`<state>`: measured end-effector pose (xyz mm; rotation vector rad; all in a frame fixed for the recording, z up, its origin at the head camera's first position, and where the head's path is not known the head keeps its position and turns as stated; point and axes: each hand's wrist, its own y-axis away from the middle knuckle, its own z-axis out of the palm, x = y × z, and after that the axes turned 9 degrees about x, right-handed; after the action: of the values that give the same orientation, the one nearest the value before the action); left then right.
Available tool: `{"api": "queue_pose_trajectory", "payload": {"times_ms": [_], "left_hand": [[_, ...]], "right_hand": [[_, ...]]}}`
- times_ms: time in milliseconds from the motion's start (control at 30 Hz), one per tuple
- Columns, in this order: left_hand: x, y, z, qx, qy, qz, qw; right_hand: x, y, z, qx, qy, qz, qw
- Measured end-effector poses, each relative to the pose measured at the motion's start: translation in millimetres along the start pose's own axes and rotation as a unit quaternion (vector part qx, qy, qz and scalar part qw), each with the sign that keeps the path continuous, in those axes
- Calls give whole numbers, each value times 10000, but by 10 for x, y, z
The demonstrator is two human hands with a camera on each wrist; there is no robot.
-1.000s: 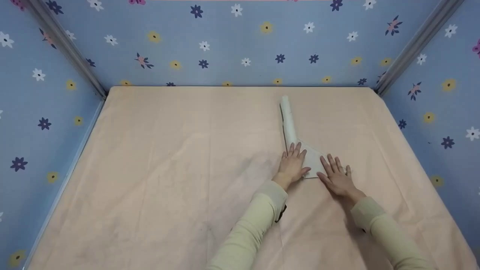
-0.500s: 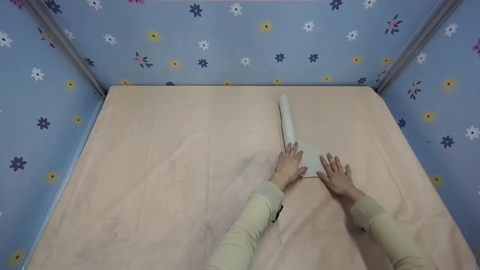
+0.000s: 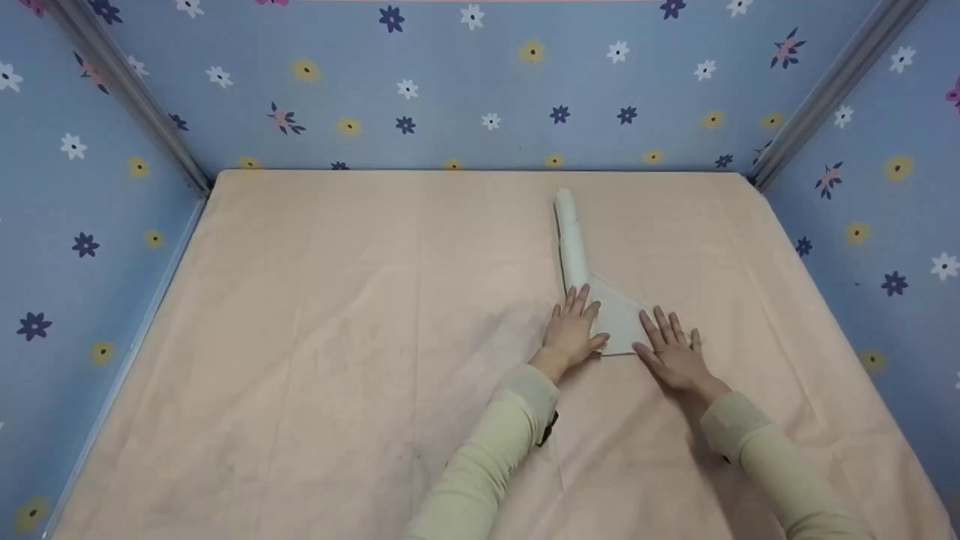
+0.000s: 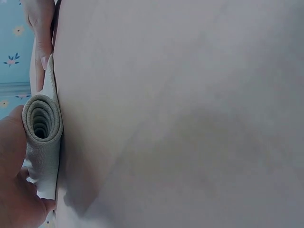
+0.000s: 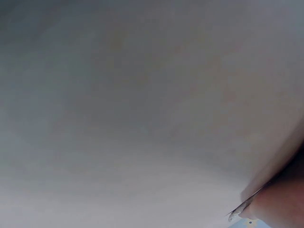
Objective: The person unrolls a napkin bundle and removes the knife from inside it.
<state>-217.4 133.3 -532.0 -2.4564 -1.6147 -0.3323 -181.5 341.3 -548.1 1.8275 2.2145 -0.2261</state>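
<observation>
A pale grey-green cloth (image 3: 619, 321) lies partly rolled on the right half of the table. Its roll (image 3: 570, 236) points away from me, and the left wrist view shows the near end as layered coils (image 4: 42, 124) round a hollow centre. My left hand (image 3: 571, 335) rests on the near part of the roll with its fingers extended. Palm down, my right hand (image 3: 675, 356) presses the flat part near its right corner, fingers spread. Between the hands the flat part is exposed. The right wrist view shows mostly blurred tablecloth and a bit of the hand (image 5: 280, 204).
A peach tablecloth (image 3: 315, 315) with soft creases covers the table. Blue flowered panels (image 3: 480, 75) enclose the back and both sides, with grey metal posts (image 3: 139, 97) at the back corners.
My left hand and the roll have shifted slightly to the left, and more flat cloth shows between the hands. My right hand has stayed in place.
</observation>
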Motion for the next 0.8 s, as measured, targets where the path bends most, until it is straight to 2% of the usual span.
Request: {"api": "queue_pose_trajectory", "payload": {"times_ms": [500, 800], "left_hand": [[-85, 29, -11, 159, 269, -22, 9995], [-132, 56, -34, 127, 395, -5, 9991]], "right_hand": [[4, 2, 4, 42, -34, 24, 10000], [-6, 1, 3, 18, -32, 43, 10000]]}}
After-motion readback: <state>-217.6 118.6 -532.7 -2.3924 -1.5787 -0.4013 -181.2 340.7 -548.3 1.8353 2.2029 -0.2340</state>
